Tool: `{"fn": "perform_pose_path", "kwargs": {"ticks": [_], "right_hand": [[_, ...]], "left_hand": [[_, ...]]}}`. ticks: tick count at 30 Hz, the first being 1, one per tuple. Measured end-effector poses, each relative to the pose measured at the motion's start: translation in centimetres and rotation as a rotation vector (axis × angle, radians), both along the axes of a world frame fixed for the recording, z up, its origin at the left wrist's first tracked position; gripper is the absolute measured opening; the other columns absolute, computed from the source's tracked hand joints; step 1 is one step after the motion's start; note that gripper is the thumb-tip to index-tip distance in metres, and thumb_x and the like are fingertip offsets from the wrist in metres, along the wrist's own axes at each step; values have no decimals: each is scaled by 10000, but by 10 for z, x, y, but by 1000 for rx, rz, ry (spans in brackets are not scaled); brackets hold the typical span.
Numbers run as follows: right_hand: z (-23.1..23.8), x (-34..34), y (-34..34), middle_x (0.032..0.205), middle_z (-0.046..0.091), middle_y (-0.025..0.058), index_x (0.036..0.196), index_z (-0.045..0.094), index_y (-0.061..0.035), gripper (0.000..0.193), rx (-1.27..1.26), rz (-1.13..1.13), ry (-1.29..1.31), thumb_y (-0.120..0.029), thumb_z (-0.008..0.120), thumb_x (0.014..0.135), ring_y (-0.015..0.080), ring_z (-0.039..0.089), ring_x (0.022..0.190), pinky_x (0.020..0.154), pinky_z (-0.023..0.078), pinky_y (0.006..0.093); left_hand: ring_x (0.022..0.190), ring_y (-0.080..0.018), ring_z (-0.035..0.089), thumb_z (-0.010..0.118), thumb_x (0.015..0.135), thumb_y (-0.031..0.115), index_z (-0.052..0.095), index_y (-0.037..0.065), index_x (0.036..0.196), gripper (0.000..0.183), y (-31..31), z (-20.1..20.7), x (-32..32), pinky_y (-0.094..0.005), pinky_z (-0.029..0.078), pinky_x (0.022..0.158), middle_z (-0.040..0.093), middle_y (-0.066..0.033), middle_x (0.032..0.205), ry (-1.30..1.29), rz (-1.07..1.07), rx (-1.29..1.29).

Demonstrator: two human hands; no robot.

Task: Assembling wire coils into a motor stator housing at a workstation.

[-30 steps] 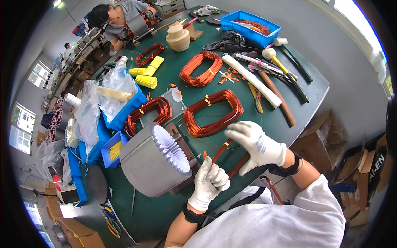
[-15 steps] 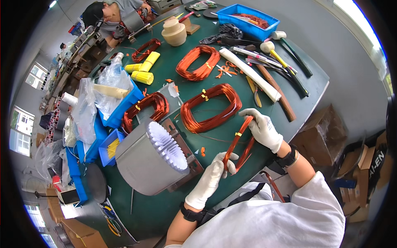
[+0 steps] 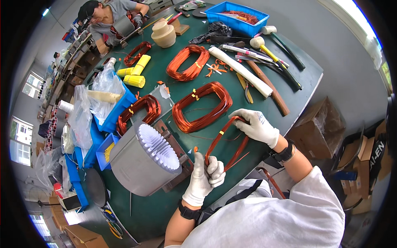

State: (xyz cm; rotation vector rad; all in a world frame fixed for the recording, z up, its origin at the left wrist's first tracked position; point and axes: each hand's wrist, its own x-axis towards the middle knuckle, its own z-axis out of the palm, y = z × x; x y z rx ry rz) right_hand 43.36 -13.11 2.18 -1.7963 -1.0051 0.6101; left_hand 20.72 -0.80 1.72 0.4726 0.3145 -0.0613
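Both my hands wear white gloves and hold one copper wire coil [image 3: 218, 139], a narrow loop with a yellow tie on one side. My left hand [image 3: 203, 177] is closed round its near end, thumb up. At the far right end, the fingers of my right hand [image 3: 257, 128] pinch the bundle. Left of my left hand lies a grey metal stator [image 3: 140, 161], its bore lined with white slot liners. Two larger tied coils lie beyond: a wide copper coil [image 3: 226, 99] and a farther orange coil [image 3: 194, 51]. Another coil [image 3: 154, 108] rests behind the stator.
Mallets [image 3: 265, 45], a white roll [image 3: 241, 71], a wooden stick [image 3: 271, 91] and pliers [image 3: 247, 93] lie at the right. A blue bin [image 3: 235, 25] stands at the back; blue trays [image 3: 111, 113] and yellow bundles [image 3: 136, 80] are left. A co-worker [image 3: 111, 20] works at the far left.
The held coil has been turned and its loop pulled wider. My left hand has moved left with its thumb raised; my right hand has shifted slightly left. The view has shifted a little.
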Motion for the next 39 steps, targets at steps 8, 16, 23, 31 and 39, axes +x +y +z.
{"fn": "perform_pose_path", "kwargs": {"ticks": [8, 16, 23, 31, 39], "right_hand": [[1, 4, -2, 852, 632, 66, 1206, 635, -19, 305, 11, 86, 59, -136, 628, 924, 80, 549, 733, 705, 489, 271], [4, -1, 0, 1113, 637, 178, 1233, 611, -8, 449, 95, 58, -288, -240, 716, 863, 275, 625, 1003, 882, 498, 367], [33, -29, -12, 1431, 445, 218, 1444, 407, -51, 1094, -132, 382, -844, -382, 908, 529, 404, 377, 1379, 1130, 295, 552], [22, -20, -19, 1117, 597, 148, 1339, 515, -43, 765, -23, 323, -839, -47, 765, 616, 323, 608, 885, 753, 493, 421], [52, -45, -18, 1432, 468, 185, 1406, 468, -74, 939, -12, 363, -821, -236, 855, 567, 375, 409, 1365, 1132, 306, 529]], "left_hand": [[457, -58, 229, 409, 992, 626, 402, 158, 699, 552, 2, 4, -3, -216, 194, 418, 347, 25, 614, 42, 29, 18], [455, -50, 215, 426, 1004, 597, 387, 166, 695, 532, 3, 0, -1, -216, 194, 413, 284, 43, 608, 61, 58, -13], [453, -58, 170, 402, 1031, 555, 349, 157, 657, 549, 2, 4, -5, -219, 176, 402, 242, 48, 584, 36, 27, -29], [440, -55, 137, 379, 1042, 537, 325, 155, 630, 565, 5, 3, -11, -222, 144, 388, 238, 52, 557, -33, -40, 25], [458, -56, 143, 429, 1026, 546, 350, 153, 645, 554, 6, 9, -9, -224, 141, 401, 239, 52, 578, 0, -11, 15]]}}
